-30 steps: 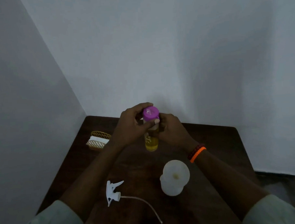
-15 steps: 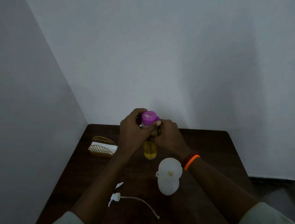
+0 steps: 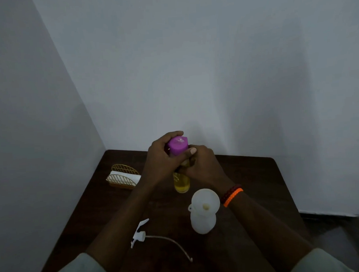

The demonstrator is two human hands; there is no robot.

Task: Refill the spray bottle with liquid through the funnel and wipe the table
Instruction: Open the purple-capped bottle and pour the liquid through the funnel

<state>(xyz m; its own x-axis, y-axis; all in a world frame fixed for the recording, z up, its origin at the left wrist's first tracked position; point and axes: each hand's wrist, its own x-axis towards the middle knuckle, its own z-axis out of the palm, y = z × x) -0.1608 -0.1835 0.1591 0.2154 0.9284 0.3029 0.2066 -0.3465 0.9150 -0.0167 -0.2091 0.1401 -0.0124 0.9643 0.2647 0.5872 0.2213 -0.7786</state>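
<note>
A clear refill bottle of yellow liquid (image 3: 182, 183) stands upright on the dark wooden table (image 3: 248, 174). My left hand (image 3: 162, 160) wraps its purple cap (image 3: 178, 145). My right hand (image 3: 202, 165) grips the bottle's neck just below the cap. Nearer to me stands the white spray bottle (image 3: 203, 223) with a white funnel (image 3: 205, 201) set in its mouth. The detached white spray trigger (image 3: 138, 234) with its long dip tube (image 3: 173, 242) lies flat on the table at the front left.
A gold wire holder with white napkins (image 3: 124, 177) sits at the table's back left. Grey walls meet in a corner right behind the table. Dark floor shows past the table's right edge.
The hands and bottle have barely shifted; the left hand's fingers have turned slightly around the purple cap. The camera tilted a little, so everything sits lower in view.
</note>
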